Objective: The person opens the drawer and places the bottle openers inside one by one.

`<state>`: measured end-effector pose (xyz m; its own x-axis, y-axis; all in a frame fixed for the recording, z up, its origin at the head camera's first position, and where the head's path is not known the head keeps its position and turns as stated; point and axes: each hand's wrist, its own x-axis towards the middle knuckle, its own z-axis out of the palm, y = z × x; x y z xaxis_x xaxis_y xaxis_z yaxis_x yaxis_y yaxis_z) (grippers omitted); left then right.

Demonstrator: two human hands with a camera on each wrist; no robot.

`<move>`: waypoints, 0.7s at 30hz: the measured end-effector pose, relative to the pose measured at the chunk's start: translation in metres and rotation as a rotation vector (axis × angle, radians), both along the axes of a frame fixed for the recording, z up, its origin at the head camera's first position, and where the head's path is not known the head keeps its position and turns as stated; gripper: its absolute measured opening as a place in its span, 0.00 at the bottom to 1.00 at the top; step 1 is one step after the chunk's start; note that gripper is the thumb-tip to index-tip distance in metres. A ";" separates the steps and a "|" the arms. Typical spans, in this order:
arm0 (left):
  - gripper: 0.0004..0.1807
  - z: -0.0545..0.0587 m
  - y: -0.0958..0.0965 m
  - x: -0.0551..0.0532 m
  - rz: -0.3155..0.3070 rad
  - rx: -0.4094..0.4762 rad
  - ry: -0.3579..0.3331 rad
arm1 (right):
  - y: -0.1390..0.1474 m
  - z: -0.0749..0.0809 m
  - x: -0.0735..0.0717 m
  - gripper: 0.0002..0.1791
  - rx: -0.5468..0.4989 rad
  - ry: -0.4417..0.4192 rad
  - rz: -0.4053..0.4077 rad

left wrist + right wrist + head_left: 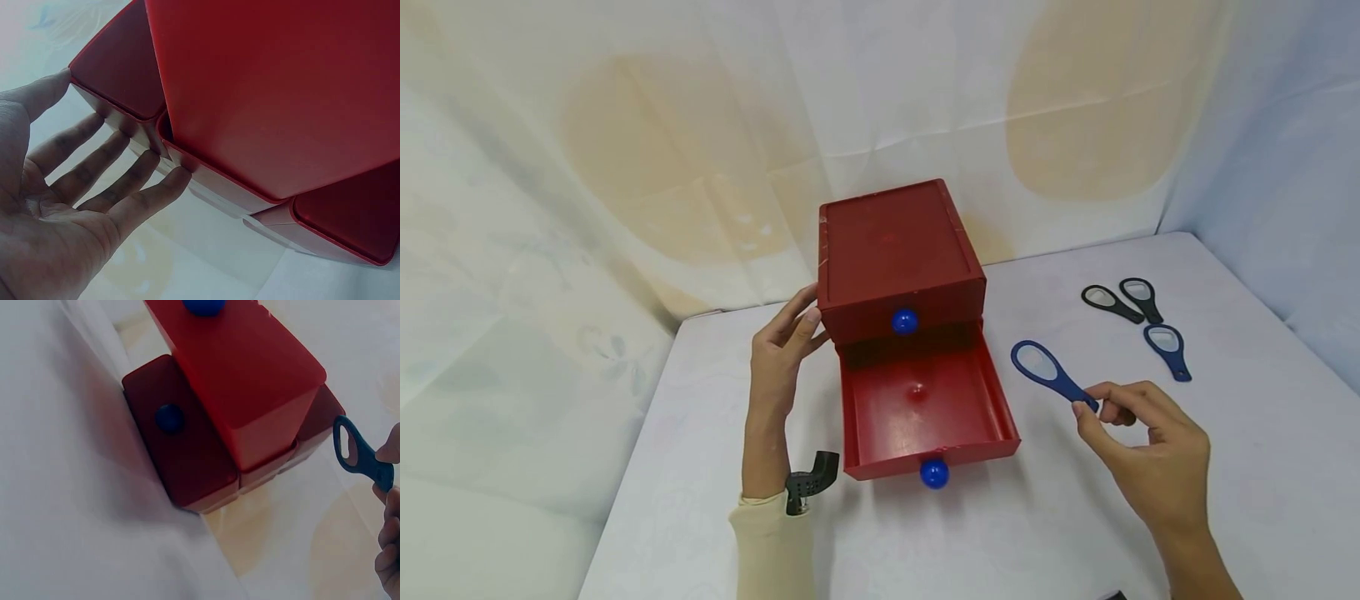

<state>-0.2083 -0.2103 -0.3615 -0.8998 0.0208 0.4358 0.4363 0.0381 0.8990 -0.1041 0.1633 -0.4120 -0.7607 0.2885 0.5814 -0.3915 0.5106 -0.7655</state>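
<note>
A red drawer box (895,242) with blue ball knobs stands on the table. One of its drawers (917,408), below the top one, is pulled out, and nothing lies inside. My left hand (778,358) rests its fingertips against the box's left side; in the left wrist view, the fingers (134,203) are spread and fairly straight. My right hand (1157,450) pinches the handle end of a blue bottle opener (1063,383) between thumb and fingers. It is held right of the pulled-out drawer, with its oval ring towards the box.
At the right of the table lie two black bottle openers (1122,310) (1142,293) and another blue bottle opener (1172,357). A light patterned curtain (700,167) hangs behind the white table (685,467). A small dark thing (1114,596) shows at the bottom edge.
</note>
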 end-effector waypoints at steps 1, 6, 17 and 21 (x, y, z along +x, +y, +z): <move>0.22 -0.001 0.000 0.000 0.000 0.002 -0.001 | -0.001 0.000 0.000 0.17 0.000 0.010 0.007; 0.22 -0.001 -0.001 0.000 0.004 0.002 -0.005 | -0.009 0.001 0.001 0.17 -0.004 -0.010 0.020; 0.22 0.000 0.001 0.001 -0.005 0.002 -0.007 | -0.022 0.000 0.004 0.18 0.004 0.023 0.052; 0.22 0.001 0.000 0.001 -0.003 -0.005 -0.002 | -0.028 0.001 0.005 0.18 0.010 0.019 0.071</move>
